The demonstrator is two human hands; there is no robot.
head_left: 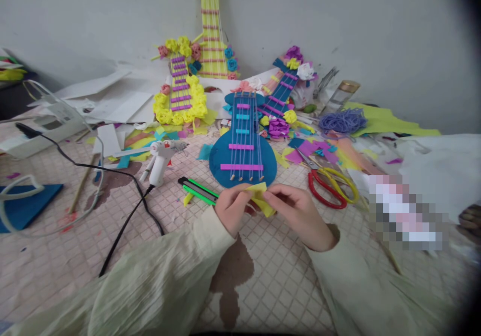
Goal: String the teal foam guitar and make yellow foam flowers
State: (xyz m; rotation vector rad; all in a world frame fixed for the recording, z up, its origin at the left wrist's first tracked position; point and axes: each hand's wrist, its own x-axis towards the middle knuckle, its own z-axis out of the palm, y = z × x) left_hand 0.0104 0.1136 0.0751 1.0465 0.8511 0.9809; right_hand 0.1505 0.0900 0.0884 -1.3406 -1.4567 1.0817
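Between my two hands is a small piece of yellow crepe paper [267,209], folded or curled. My left hand [233,207] pinches its left side, and my right hand [295,210] grips the right side with thumb and fingers. Just beyond them a blue paper guitar [219,161] with pink and light-blue strips and pale strings lies on the table. A green utility knife [199,191] rests beside my left hand. To the right of my right hand are scissors [327,188] with one red and one yellow handle.
A white glue gun [160,163] with a black cord stands at left. Flower-trimmed paper guitars, one yellow [180,93] and one blue [280,95], lean at the back near a tall yellow one [210,30]. Purple yarn [342,121] and paper scraps lie right of centre.
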